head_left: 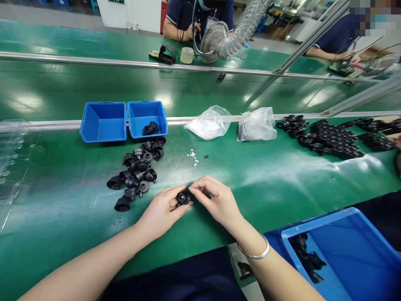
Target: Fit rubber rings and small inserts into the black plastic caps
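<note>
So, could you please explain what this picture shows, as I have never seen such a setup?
There is no robot arm here: a camera worn on a person's head looks forward and down at their bare hands. The left hand holds a small black part. The right hand is beside it; whether its fingertips pinch anything is too small to tell. On the green surface lie loose black pieces, white bits and two plastic bags. Beyond the loose pieces are two blue bins, the right one holding black rings.
</note>
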A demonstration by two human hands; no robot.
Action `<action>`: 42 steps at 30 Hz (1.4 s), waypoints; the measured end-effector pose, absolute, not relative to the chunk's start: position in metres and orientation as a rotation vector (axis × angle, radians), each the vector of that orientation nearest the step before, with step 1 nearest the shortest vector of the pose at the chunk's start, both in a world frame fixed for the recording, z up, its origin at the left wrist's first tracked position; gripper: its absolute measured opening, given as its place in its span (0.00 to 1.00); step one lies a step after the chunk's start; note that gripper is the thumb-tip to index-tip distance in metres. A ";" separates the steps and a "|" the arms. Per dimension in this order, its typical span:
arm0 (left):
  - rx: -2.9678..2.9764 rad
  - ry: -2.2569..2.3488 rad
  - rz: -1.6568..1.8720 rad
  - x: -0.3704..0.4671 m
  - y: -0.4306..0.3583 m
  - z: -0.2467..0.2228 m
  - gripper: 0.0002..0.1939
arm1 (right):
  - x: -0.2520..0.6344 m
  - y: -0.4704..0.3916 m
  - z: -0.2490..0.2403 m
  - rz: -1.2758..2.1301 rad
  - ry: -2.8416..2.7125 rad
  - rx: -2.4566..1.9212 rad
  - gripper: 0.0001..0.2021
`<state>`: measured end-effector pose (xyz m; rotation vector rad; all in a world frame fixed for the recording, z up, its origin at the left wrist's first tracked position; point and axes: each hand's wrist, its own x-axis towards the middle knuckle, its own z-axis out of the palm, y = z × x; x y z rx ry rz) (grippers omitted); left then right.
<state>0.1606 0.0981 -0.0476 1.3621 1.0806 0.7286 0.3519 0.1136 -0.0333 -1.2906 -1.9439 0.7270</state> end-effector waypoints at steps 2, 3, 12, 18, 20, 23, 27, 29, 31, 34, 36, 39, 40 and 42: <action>1.480 1.129 0.672 0.160 0.099 -0.044 0.24 | 0.343 0.104 -0.032 0.766 -1.983 -1.195 0.04; 1.517 1.149 0.642 0.160 0.100 -0.043 0.24 | 0.341 0.101 -0.032 0.766 -1.996 -1.166 0.04; 1.577 1.188 0.554 0.159 0.100 -0.041 0.24 | 0.342 0.097 -0.031 0.641 -2.168 -1.134 0.06; 1.557 1.197 0.541 0.158 0.100 -0.039 0.25 | 0.343 0.085 -0.033 0.465 -2.281 -1.153 0.10; 1.547 1.190 0.539 0.159 0.101 -0.038 0.25 | 0.343 0.080 -0.035 0.422 -2.329 -1.160 0.14; 1.529 1.175 0.553 0.159 0.102 -0.037 0.25 | 0.343 0.074 -0.038 0.387 -2.363 -1.164 0.19; 1.516 1.176 0.565 0.159 0.101 -0.038 0.24 | 0.345 0.069 -0.046 0.405 -2.362 -1.167 0.25; 1.518 1.181 0.577 0.159 0.101 -0.039 0.25 | 0.346 0.067 -0.050 0.398 -2.361 -1.160 0.27; 1.530 1.185 0.579 0.159 0.100 -0.040 0.25 | 0.346 0.066 -0.054 0.366 -2.366 -1.149 0.28; 1.555 1.188 0.562 0.159 0.100 -0.040 0.25 | 0.343 0.065 -0.056 0.273 -2.394 -1.147 0.29; 1.555 1.184 0.568 0.159 0.100 -0.042 0.25 | 0.342 0.065 -0.053 0.225 -2.426 -1.157 0.28; 1.483 1.151 0.615 0.159 0.099 -0.046 0.25 | 0.343 0.065 -0.046 0.222 -2.495 -1.177 0.25; 1.430 1.121 0.643 0.159 0.098 -0.048 0.25 | 0.343 0.066 -0.043 0.226 -2.499 -1.189 0.24; 1.301 1.033 0.704 0.159 0.096 -0.050 0.25 | 0.346 0.067 -0.038 0.226 -2.417 -1.234 0.24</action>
